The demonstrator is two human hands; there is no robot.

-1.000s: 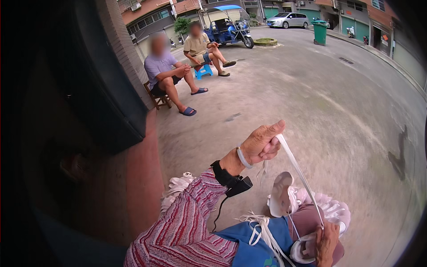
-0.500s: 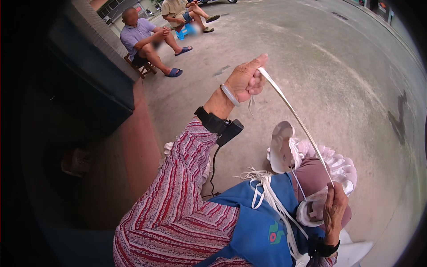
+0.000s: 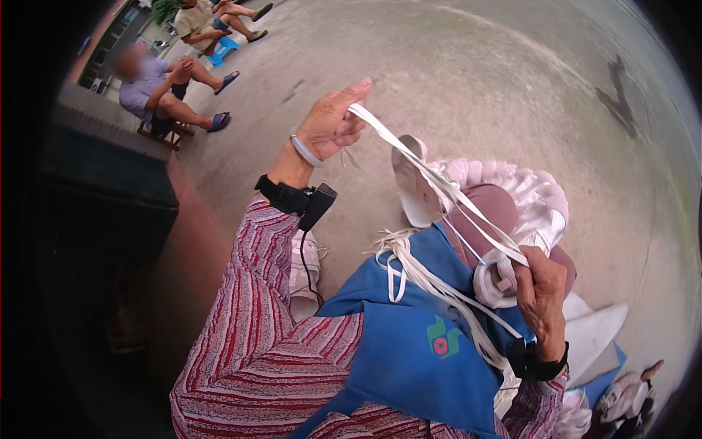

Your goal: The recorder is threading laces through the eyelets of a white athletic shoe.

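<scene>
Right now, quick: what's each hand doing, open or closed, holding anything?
Left hand: closed, holding white laces.
Right hand: closed, pinching the same laces nearer the lap.

Laces run btwn L hand, out front, & R hand, nearer the body. Lace bundle across apron, L of R hand. Shoes just past knee; one shoe on ground, R of L sleeve. Two ppl seated over there, far L.
</scene>
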